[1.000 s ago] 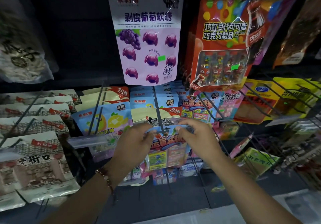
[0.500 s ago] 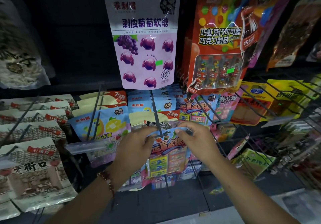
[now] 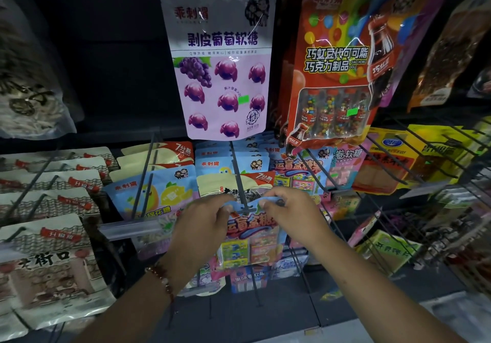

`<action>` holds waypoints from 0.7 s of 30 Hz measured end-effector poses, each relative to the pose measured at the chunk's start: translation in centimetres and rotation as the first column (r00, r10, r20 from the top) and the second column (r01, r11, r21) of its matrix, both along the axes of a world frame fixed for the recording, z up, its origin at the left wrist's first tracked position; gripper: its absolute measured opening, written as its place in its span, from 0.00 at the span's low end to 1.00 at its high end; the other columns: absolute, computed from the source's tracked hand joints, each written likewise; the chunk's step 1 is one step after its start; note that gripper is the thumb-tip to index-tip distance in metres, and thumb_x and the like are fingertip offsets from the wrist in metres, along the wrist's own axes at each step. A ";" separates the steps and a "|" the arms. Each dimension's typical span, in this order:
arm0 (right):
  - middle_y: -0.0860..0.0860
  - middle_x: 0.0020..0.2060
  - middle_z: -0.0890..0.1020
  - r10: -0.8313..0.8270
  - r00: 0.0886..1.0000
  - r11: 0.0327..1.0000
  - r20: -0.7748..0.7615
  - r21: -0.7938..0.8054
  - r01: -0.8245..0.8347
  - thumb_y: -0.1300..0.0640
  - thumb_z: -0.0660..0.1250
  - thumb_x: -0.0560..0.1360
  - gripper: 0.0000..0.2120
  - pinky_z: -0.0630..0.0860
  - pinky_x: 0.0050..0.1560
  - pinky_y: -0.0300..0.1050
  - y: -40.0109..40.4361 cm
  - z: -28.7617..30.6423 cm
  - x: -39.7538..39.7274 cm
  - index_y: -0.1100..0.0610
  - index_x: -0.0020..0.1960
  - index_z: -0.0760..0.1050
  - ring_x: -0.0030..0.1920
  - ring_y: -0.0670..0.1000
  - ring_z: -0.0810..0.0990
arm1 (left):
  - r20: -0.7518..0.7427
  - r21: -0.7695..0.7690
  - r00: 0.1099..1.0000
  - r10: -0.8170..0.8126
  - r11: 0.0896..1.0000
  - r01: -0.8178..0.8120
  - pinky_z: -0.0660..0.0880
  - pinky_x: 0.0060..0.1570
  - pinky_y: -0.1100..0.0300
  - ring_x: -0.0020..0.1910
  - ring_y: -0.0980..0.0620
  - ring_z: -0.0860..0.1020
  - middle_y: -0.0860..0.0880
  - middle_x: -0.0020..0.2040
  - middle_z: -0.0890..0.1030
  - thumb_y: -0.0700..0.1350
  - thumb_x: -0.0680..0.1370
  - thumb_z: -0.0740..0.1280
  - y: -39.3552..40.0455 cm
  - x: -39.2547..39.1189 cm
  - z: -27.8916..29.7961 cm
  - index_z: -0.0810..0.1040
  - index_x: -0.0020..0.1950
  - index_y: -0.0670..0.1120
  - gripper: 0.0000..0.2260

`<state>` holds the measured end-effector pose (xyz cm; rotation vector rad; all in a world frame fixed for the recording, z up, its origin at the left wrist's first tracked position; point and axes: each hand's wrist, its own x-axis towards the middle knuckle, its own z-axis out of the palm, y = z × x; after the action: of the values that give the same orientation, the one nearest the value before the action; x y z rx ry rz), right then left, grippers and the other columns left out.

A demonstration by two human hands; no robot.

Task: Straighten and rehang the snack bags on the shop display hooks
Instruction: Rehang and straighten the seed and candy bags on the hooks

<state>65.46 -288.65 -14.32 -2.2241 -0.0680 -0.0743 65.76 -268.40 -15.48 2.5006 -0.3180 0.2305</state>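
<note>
Blue bag [image 3: 251, 232]: hangs front and centre in the display, its top edge level with the near end of a dark hook [image 3: 240, 183] that runs back and up between the two hands. Red characters cross its upper part; small coloured boxes show below.
Left hand [image 3: 200, 225]: pinches the bag's top left corner, thumb and fingertips closed narrow on the edge. A bead bracelet [image 3: 162, 281] sits on the wrist.
Right hand [image 3: 291, 215]: pinches the top right corner, fingers curled over the edge from above.
Bag to fingers: the top strip spans the gap between both pinches; the body hangs below the knuckles and is partly covered by the left hand.
Hook and bag: the hook's tip meets the top strip midway between the hands. Whether the hole is on the hook, I cannot tell.
Behind it: a cream bag [image 3: 233, 185] with a red corner, and more blue bags stacked further back on the same hook.
Above: a purple bag [image 3: 220, 58] printed with grapes, hanging upright.
Upper right: a red bag [image 3: 337, 63] with small bottles in a clear window.
Left: rows of pale net-patterned bags [image 3: 50, 257] on hooks.
Left of centre: a light blue bag [image 3: 154, 193] with a lemon print, behind a clear label strip [image 3: 130, 229].
Right: yellow bags [image 3: 398, 156] behind bare hooks.
</note>
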 end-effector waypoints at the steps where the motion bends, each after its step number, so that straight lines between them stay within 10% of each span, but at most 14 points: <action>1: 0.45 0.42 0.82 0.005 1.000 1.000 -0.002 -0.007 -0.005 0.51 0.68 0.78 0.06 0.77 0.44 0.46 0.0 0.1 -0.1 0.50 0.46 0.82 0.42 0.47 0.80 | 0.001 -0.003 1.000 0.006 1.000 -0.006 0.73 0.49 0.59 0.54 0.47 0.80 0.50 0.59 0.83 0.48 0.82 0.62 0.0 -0.1 0.0 0.79 0.66 0.53 0.13; 12: 0.45 0.43 0.82 -0.014 0.998 0.999 0.062 0.030 0.012 0.51 0.68 0.78 0.05 0.77 0.45 0.47 -3.9 -0.3 -3.9 0.48 0.46 0.81 0.42 0.45 0.80 | -0.213 -0.268 0.969 -0.123 0.961 0.063 0.75 0.36 0.52 0.33 0.57 0.76 0.53 0.42 0.81 0.51 0.80 0.65 -2.1 -3.4 0.4 0.76 0.52 0.50 0.06; 21: 0.38 0.43 0.77 -0.082 0.995 0.996 0.056 -0.015 0.083 0.45 0.64 0.77 0.06 0.70 0.44 0.36 -10.8 -1.1 -8.9 0.42 0.44 0.78 0.43 0.44 0.77 | -0.394 -0.475 0.875 -0.280 0.877 0.068 0.73 0.41 0.63 0.40 0.63 0.79 0.63 0.42 0.81 0.52 0.78 0.68 -8.8 -5.3 0.3 0.82 0.43 0.60 0.05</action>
<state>56.56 -299.47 -15.38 -2.2417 -0.0069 -0.1808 60.43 -277.18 -15.15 1.9691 -0.2628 -0.3262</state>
